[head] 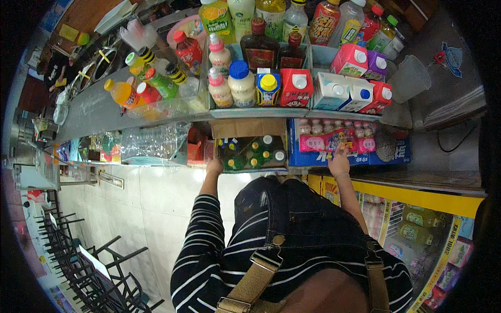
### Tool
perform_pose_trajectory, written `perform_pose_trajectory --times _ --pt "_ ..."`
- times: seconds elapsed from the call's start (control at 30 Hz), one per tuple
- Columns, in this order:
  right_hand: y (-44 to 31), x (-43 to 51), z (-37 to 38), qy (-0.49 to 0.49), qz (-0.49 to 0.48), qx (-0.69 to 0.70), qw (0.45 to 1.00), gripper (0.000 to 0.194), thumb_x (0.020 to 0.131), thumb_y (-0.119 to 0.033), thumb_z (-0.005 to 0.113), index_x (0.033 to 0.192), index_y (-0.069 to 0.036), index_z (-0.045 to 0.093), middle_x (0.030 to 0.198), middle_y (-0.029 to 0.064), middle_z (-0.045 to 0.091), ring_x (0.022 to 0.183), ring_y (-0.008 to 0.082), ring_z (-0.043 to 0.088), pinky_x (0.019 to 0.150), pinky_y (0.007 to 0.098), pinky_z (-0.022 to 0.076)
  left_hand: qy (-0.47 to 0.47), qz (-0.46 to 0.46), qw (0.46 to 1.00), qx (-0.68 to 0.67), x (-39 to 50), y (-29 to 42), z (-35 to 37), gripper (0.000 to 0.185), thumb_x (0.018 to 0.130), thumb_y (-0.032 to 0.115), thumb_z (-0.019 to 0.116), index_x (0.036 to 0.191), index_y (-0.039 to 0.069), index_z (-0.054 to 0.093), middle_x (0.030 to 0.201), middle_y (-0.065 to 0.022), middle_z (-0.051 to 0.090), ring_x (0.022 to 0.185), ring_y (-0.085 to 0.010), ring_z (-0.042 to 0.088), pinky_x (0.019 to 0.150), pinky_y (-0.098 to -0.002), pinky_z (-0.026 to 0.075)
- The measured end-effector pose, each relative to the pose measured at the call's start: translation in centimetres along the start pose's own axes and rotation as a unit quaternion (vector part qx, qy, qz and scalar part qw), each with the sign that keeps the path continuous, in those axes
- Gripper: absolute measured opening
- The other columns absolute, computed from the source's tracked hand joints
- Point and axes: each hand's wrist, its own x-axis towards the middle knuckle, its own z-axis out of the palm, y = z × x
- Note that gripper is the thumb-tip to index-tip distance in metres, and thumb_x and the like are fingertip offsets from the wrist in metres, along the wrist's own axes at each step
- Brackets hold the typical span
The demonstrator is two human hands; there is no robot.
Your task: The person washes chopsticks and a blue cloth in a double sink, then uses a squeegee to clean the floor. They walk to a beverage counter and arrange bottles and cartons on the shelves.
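My left hand [214,167] is closed on the near left corner of an open cardboard box [250,127]. Several green glass bottles [235,162] stand in that box, some with gold caps, beside a few white-capped ones [279,155]. My right hand [339,162] reaches over a blue carton [299,157]; its extended fingers touch the front of a pink shrink-wrapped pack of small bottles [313,143]. Whether those fingertips press on the wrap or only rest there is hard to see.
Above the box, a counter rack [258,113] holds milk cartons [296,88], dark liquor bottles [259,43] and drinks. Plastic soda bottles [125,94] crowd the left. A yellow-framed drinks fridge [391,191] is at my right. Black upturned chair legs [117,258] stand lower left.
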Motion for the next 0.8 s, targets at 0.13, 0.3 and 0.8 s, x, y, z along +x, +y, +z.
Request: perform_pose_trajectory --times 0.13,0.3,0.8 --pt "-0.2 -0.1 -0.4 -0.019 0.013 -0.001 1.0 0.079 0.08 -0.027 0.059 0.139 0.001 0.015 0.14 0.0313 0.011 0.089 0.0348 0.061 0.071 0.0364 0.0522 0.009 -0.059 0.995 -0.086 -2.5 2.6 0.6 0.028 0.087 0.019 0.041 0.113 0.013 0.048 0.131 -0.0315 0.028 0.099 -0.0429 0.054 0.085 -0.0438 0.046" --pt "-0.5 0.3 -0.2 -0.036 0.03 0.01 0.999 0.081 0.08 -0.027 0.059 0.139 0.002 0.013 0.141 0.0317 0.007 0.09 0.0343 0.061 0.073 0.0365 0.0519 0.017 -0.104 0.992 -0.063 -2.5 4.7 0.3 0.033 0.088 0.017 0.04 0.12 0.015 0.045 0.133 -0.0275 0.024 0.102 -0.0427 0.053 0.086 -0.043 0.046" --pt "-4.6 -6.5 3.9 -0.228 -0.255 0.588 0.733 0.037 0.087 -0.02 0.056 0.12 -0.003 0.052 0.116 0.0091 0.056 0.108 0.019 0.051 0.085 0.0319 0.0437 0.067 -0.17 0.958 -0.222 1.3 2.7 2.6 0.038 0.076 0.012 0.053 0.114 0.009 0.05 0.123 -0.0308 0.032 0.099 -0.0438 0.053 0.088 -0.0425 0.044"
